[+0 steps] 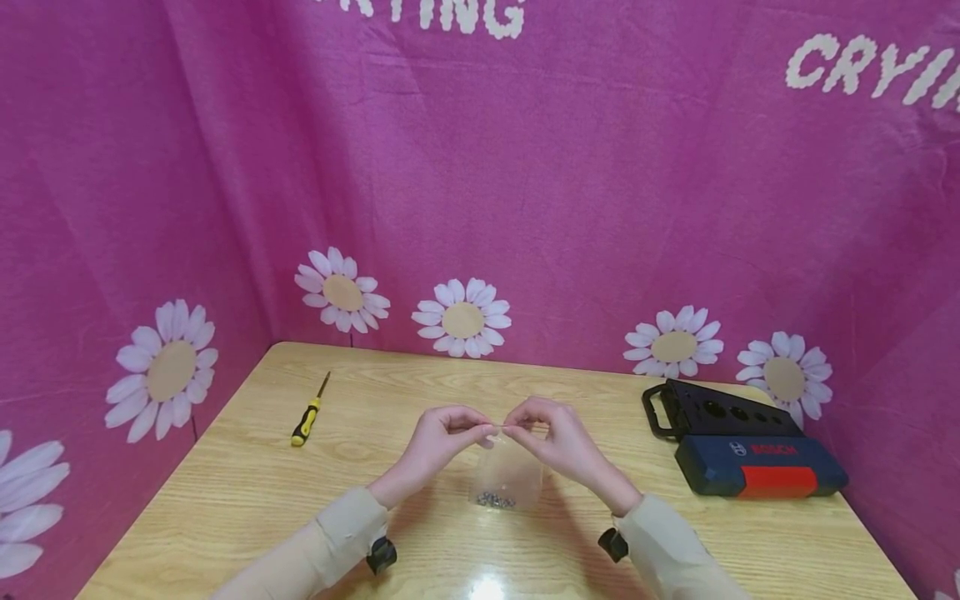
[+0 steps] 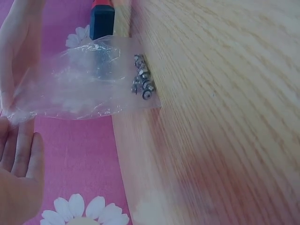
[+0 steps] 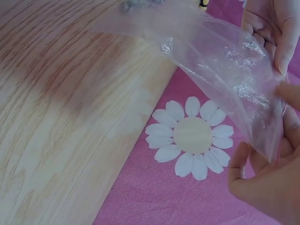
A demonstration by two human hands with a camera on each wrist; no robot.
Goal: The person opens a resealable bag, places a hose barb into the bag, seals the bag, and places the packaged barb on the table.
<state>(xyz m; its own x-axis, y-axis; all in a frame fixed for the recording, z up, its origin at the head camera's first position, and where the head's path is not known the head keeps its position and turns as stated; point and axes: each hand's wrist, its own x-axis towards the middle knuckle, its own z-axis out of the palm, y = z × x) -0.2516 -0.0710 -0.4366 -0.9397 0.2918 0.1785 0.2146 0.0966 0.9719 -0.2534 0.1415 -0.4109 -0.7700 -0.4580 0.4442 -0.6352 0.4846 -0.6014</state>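
A clear plastic zip bag (image 1: 510, 468) hangs between both hands above the middle of the table. Small metal screws or nuts (image 2: 143, 78) lie gathered in its bottom corner; their exact kind is hard to tell. My left hand (image 1: 441, 446) pinches the bag's top edge between thumb and fingertips. Close beside it, my right hand (image 1: 561, 437) pinches the same edge, the two sets of fingertips nearly meeting. In the right wrist view a reddish strip runs along the bag's mouth near the right hand (image 3: 272, 187).
A yellow and black screwdriver (image 1: 306, 422) lies at the table's left. On the right stands a dark blue Bosch case (image 1: 712, 467) with a red latch, its black perforated insert (image 1: 731, 410) raised behind. A pink cloth (image 1: 525, 183) with daisies hangs behind the wooden table (image 1: 420, 550).
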